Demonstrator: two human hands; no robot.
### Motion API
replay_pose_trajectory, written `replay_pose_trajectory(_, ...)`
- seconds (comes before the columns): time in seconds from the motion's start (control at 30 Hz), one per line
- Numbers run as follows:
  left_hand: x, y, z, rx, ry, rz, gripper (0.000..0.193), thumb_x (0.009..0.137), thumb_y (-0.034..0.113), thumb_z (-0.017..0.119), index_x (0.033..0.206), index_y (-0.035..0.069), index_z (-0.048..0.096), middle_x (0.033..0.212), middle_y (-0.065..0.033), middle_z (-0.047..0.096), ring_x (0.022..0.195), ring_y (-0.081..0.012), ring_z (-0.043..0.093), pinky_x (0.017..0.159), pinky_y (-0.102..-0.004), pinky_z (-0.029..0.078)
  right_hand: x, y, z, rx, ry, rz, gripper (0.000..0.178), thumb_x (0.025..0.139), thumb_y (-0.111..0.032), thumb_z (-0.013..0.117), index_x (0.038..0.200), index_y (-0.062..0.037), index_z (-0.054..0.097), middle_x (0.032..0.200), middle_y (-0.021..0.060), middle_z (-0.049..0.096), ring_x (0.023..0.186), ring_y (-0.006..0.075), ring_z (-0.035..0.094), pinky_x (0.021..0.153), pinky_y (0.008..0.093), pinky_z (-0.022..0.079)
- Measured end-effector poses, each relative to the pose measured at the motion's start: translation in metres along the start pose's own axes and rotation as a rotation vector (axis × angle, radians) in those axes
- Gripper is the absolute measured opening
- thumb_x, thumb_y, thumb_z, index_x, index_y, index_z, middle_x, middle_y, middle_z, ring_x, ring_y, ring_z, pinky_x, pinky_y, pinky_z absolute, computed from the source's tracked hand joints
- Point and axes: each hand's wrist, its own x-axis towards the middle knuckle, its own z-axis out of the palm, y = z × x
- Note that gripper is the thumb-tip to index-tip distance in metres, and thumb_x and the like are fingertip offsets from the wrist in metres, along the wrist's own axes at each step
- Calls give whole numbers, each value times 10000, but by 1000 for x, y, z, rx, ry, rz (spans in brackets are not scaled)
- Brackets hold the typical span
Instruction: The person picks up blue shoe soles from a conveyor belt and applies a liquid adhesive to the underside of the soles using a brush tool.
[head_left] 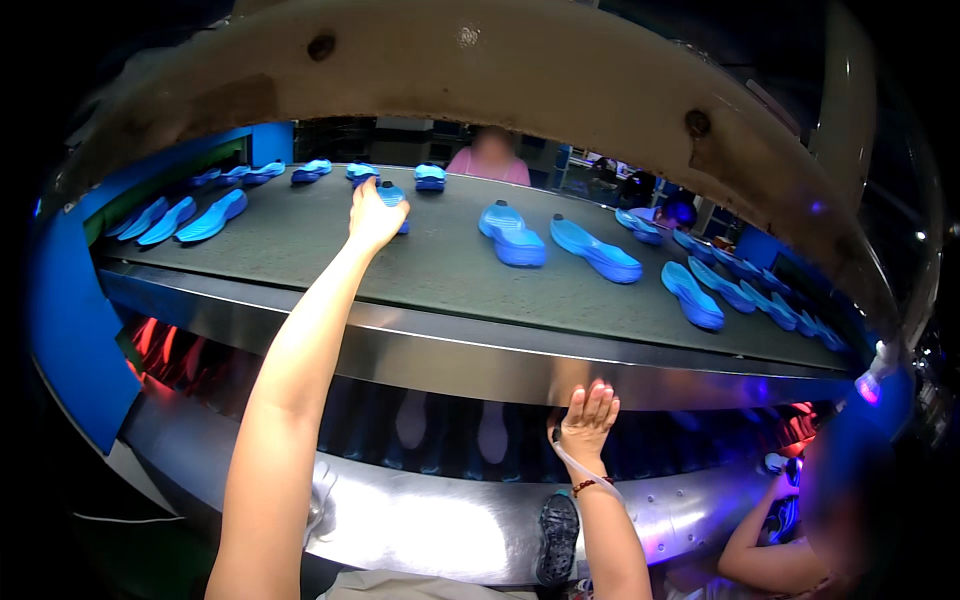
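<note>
My left hand reaches over the dark conveyor belt and is closed around a blue shoe sole, which it partly hides. Just right of that, two more blue soles, a near one and one beside it, lie on the belt. My right hand is raised by the belt's metal front edge, fingers stretched out and holding nothing. A pale cord runs across it, and a beaded bracelet circles the wrist. Beside that forearm is a dark, textured shoe sole.
Several blue soles stand at the belt's left end and right end. A lower level with red-lit heaters runs beneath. A beige machine arch spans above. One person is across the belt; another person's arm is at lower right.
</note>
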Motion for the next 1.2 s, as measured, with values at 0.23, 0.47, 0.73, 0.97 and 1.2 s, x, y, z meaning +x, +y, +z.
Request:
replay_pose_trajectory(0.23,-13,-5,9,866,-124,275,447,737,182,546,1166,76,479,1174,-103,496,1148,-264,402,924,-409,323,-1,3,8,-60,27,-17,850,654,-185,594,1344,-52,114,1401,198,102,1306,380,110,1047,499,106)
replay_pose_trajectory(0.47,-33,12,10,975,-147,486,272,756,126,520,1007,49,592,1055,-94,571,1032,-249,492,840,-380,384,-3,8,9,-114,31,-41,943,569,-225,629,1333,-32,111,1383,229,112,1289,414,118,1043,507,101)
replay_pose_trajectory(0.73,-124,52,-41,431,-304,790,243,768,282,594,835,49,590,852,-118,600,819,-273,562,739,-379,400,4,9,-23,-5,-91,11,908,608,-171,603,1344,-26,90,1399,227,100,1304,398,87,1054,504,91)
replay_pose_trajectory(0.97,-210,5,-72,-552,310,267,191,797,109,582,942,5,515,902,-62,500,848,-146,467,773,-281,381,27,-11,-111,726,-558,324,634,724,-204,618,1268,-3,365,1336,235,288,1203,368,348,973,386,330)
replay_pose_trajectory(1.2,-250,-39,-97,-1504,-616,-433,457,745,100,543,1152,-60,408,1059,-153,560,944,-267,578,885,-445,442,-21,-10,-183,1300,-798,1145,242,803,-153,623,945,43,615,819,112,648,727,142,622,659,226,488)
